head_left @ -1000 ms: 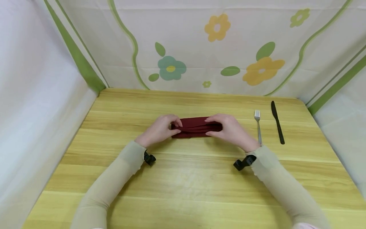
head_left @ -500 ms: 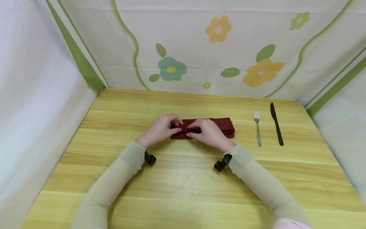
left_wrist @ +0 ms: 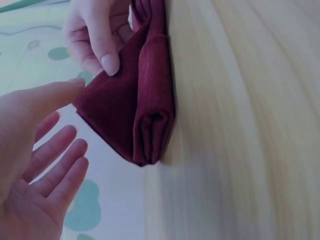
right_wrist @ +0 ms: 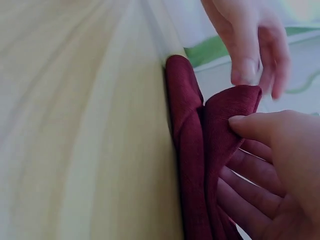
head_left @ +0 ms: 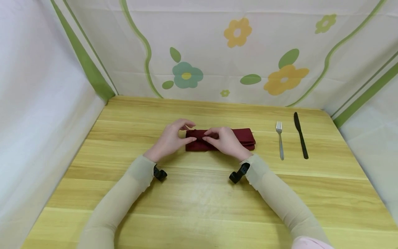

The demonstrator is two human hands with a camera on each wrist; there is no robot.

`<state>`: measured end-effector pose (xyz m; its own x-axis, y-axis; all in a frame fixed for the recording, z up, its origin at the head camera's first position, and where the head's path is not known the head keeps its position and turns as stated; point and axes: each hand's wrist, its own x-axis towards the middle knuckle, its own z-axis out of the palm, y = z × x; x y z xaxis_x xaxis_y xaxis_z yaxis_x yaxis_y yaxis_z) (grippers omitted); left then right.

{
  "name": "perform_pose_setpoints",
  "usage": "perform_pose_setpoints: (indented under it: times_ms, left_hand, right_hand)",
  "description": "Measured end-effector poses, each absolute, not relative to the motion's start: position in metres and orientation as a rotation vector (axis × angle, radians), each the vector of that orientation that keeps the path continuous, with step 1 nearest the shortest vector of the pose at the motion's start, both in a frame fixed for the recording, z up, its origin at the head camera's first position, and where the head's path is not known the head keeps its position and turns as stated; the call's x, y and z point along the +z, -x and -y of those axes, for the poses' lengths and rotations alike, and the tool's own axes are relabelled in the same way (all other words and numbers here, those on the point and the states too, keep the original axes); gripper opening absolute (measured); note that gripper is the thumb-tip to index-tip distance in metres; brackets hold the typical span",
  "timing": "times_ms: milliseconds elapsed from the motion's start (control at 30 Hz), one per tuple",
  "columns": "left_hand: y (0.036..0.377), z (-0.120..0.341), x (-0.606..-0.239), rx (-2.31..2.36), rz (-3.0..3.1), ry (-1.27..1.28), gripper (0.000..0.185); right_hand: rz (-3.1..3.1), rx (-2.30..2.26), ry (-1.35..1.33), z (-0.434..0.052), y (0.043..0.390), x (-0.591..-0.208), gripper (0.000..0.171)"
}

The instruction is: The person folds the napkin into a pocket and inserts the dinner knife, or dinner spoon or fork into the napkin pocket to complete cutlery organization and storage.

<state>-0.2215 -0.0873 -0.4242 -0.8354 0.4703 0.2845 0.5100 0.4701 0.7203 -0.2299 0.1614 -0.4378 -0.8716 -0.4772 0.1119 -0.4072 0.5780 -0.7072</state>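
Observation:
A dark red napkin (head_left: pixel 231 137), folded into a long narrow band, lies on the wooden table (head_left: pixel 199 193). My right hand (head_left: pixel 207 136) pinches the top layer near the band's left end and lifts it as a flap (right_wrist: pixel 227 117), thumb on one side and fingers behind. My left hand (head_left: pixel 187 133) is at the band's left end with its fingers straight and spread (left_wrist: pixel 55 157); one fingertip touches the corner of the raised flap (left_wrist: pixel 87 97). The lower folded layers (left_wrist: pixel 152 125) stay flat on the wood.
A silver fork (head_left: pixel 280 139) and a black knife (head_left: pixel 300 135) lie side by side to the right of the napkin. Flower-printed cloth walls (head_left: pixel 217 52) close in the table at the back and both sides.
My right hand slid from the napkin's right end to its left part and picked up the top layer. My left hand's fingers uncurled and lifted off the left end.

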Motion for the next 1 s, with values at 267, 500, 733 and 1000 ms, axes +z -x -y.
perform_pose_setpoints:
  times_ms: [267, 500, 733, 1000]
  left_hand:
    - [0.218, 0.099, -0.429, -1.266, 2.778, 0.894, 0.037]
    - [0.219, 0.098, -0.431, -1.169, 2.883, 0.932, 0.031]
    - [0.227, 0.092, -0.431, -1.056, 2.961, 0.996, 0.030]
    - [0.232, 0.090, -0.433, -0.997, 2.975, 1.070, 0.028]
  right_hand:
    - [-2.567, -1.329, 0.579, -0.169, 0.240, -0.439, 0.018]
    - [-2.504, -1.382, 0.514, -0.171, 0.245, -0.442, 0.019]
    - [-2.484, -1.417, 0.496, -0.172, 0.247, -0.446, 0.019]
    - [-2.490, -1.421, 0.486, -0.173, 0.247, -0.448, 0.018]
